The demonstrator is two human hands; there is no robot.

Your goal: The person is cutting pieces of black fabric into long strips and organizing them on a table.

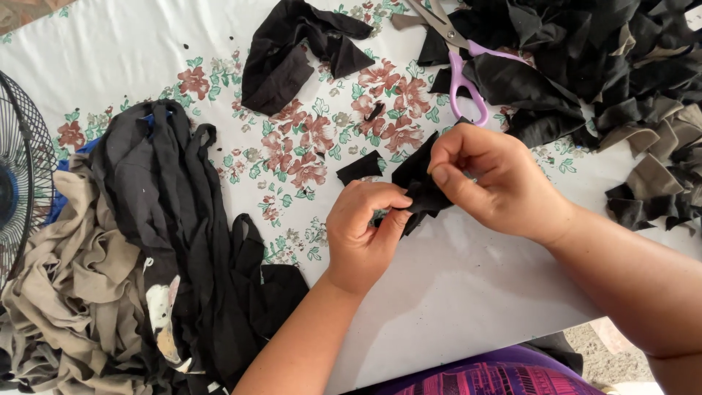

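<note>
Both hands are pinching one small black fabric scrap (418, 183) mid-table: the left hand (362, 234) is gripping its near edge, the right hand (486, 179) its top, keeping it taut. Pink-handled scissors (461, 66) are lying far right beside the cut-scrap heap (621, 73); uncut garments (146, 241) are piling left.

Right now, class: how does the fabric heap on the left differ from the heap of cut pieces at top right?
The left heap is long, uncut black and tan lengths; the right heap is short cut scraps. The left heap lies beside a fan; the right heap touches the scissors. Both mix black and tan.
</note>
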